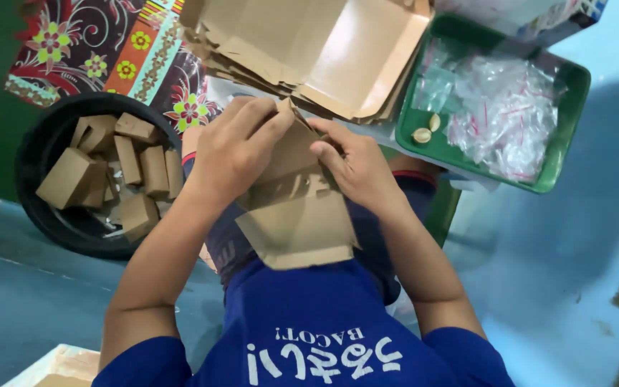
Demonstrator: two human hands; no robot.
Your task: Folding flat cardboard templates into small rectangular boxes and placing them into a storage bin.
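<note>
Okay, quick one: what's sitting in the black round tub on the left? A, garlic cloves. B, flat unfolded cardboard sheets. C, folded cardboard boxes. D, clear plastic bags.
C: the tub holds small folded brown boxes; the bags lie in the green tray.

Home packing spot: flat cardboard blanks point(324, 57), basin of folded boxes point(109, 172), floor.
</note>
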